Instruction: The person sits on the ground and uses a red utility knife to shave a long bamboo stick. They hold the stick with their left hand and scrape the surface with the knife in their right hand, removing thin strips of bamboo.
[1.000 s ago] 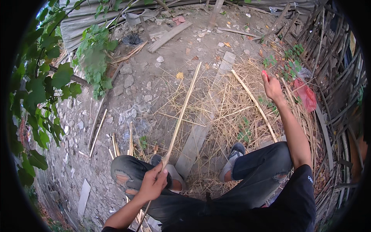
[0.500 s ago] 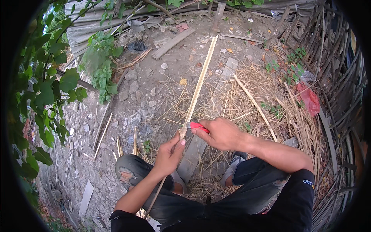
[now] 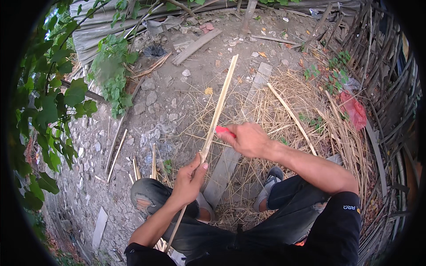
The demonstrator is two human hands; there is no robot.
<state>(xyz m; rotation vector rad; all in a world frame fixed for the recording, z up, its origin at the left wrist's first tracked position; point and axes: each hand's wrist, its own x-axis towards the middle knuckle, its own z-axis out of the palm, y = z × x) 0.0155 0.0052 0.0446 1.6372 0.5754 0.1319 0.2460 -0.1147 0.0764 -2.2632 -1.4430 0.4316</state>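
Note:
A long pale wooden strip [image 3: 225,91], bamboo-like, slants away from me over the ground. My left hand [image 3: 188,181] is closed around its near part, thumb on top, and a thin darker end runs back past my left forearm toward my thigh. My right hand [image 3: 252,141] is wrapped around a red-handled knife [image 3: 224,132], set against the strip's right side a little beyond my left hand. The blade is barely visible. Beneath my hands a grey plank [image 3: 225,170] lies between my shoes, among scattered straw-like shavings [image 3: 284,106].
Another pale strip [image 3: 293,117] lies on the shavings at the right. Several thin sticks [image 3: 136,168] stand by my left knee. A stick fence [image 3: 377,66] and a red plastic bag [image 3: 353,111] are at the right; leafy vines [image 3: 53,106] hang at the left.
My right hand has moved the knife slightly farther along the strip, away from my left hand. My left hand and the strip's far end have shifted left and toward me.

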